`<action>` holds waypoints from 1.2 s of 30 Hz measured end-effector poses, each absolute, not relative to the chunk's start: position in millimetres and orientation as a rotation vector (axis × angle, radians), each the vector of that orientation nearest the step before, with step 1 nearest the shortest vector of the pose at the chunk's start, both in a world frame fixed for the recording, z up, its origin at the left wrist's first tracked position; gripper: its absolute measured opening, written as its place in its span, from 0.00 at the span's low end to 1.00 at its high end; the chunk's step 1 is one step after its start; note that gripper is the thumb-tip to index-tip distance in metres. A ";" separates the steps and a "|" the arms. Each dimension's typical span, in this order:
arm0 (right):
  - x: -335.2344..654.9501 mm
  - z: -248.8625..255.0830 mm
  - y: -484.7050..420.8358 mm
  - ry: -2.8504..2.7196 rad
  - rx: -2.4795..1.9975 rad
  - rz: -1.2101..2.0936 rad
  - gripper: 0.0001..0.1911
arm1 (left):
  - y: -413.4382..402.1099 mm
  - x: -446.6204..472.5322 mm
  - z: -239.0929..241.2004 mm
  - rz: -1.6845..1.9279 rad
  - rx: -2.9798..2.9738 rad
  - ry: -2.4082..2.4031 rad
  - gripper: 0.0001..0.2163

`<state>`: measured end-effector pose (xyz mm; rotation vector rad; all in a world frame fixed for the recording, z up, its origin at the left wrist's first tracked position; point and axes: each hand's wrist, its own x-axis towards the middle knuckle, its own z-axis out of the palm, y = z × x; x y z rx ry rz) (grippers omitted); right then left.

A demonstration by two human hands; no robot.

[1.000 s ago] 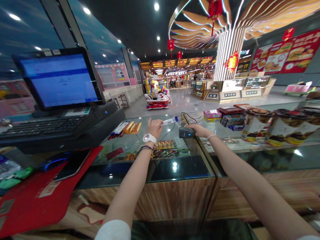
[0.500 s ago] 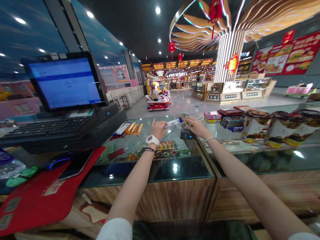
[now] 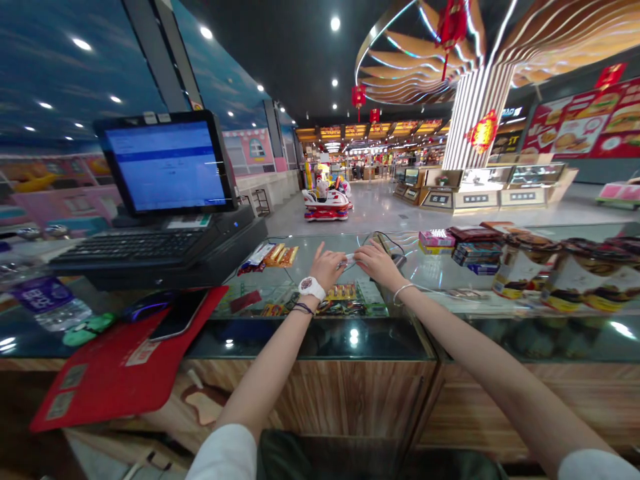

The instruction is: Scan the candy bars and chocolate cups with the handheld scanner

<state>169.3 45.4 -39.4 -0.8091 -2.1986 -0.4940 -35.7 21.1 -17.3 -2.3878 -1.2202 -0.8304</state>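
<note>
My left hand (image 3: pixel 327 267), with a white watch on its wrist, and my right hand (image 3: pixel 377 262), with a thin bracelet, meet over the glass counter (image 3: pixel 310 340). Between them is a small white packet (image 3: pixel 349 260). Both hands have their fingers pinched on its ends. A black cable (image 3: pixel 387 238) curls on the glass just behind my right hand. The handheld scanner seen earlier is hidden from view.
A till monitor (image 3: pixel 170 163) and keyboard (image 3: pixel 133 245) stand at the left, with a red mat (image 3: pixel 125 360), phone (image 3: pixel 177 317) and mouse (image 3: pixel 145 308) below. Snack bars (image 3: pixel 280 255) lie left of my hands. Stacked boxes (image 3: pixel 465 243) and several paper cups (image 3: pixel 530 267) line the right.
My right hand has let go of the black scanner and moved left onto the packet held in my left hand. My view has shifted to the left.
</note>
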 end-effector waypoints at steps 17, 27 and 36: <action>22.1 -21.9 62.2 -2.276 -0.664 -0.316 0.13 | -6.1 -178.1 -17.4 -0.826 -2.114 -1.592 0.11; -59.7 -40.3 71.4 -2.198 -0.719 -0.236 0.19 | 4.4 -216.3 -15.1 -0.810 -1.895 -1.804 0.07; -111.3 -60.2 85.7 -2.294 -0.810 -0.029 0.31 | 40.2 -248.9 -18.5 -0.783 -1.742 -1.976 0.05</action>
